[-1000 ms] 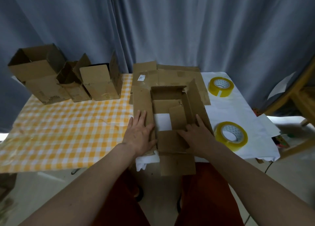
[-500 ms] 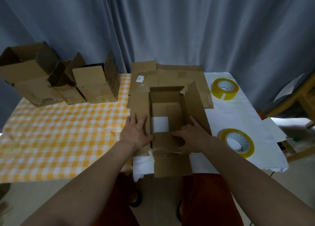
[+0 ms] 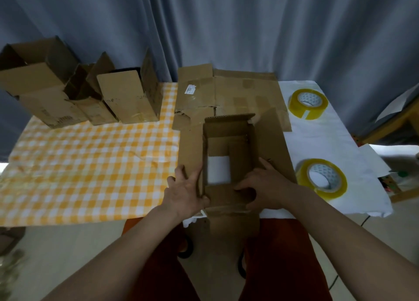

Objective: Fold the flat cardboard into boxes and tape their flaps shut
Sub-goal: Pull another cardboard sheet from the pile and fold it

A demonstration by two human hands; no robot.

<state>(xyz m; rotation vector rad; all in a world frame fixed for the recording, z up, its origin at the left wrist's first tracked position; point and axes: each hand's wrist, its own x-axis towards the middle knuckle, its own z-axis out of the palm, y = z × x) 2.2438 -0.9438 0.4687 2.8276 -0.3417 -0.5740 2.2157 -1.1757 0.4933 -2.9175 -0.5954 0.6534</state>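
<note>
left hand [image 3: 184, 190]: fingers extended forward, thumb angled inward, palm down.
right hand [image 3: 264, 187]: fingers curled inward toward the left hand, thumb forward.
forearms: both bare, converging from below.

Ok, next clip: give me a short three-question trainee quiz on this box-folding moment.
1. How many rolls of yellow tape lie on the white cloth?
2. True or false: the bottom of the brown cardboard box being folded is already closed.
3. Where is the left hand? A) on a tape roll B) on the box's left flap C) on the checked cloth

Key:
1. Two: the far roll and the near roll.
2. False: white shows through a gap in its floor.
3. B. The right hand is at the box's near right corner.
</note>
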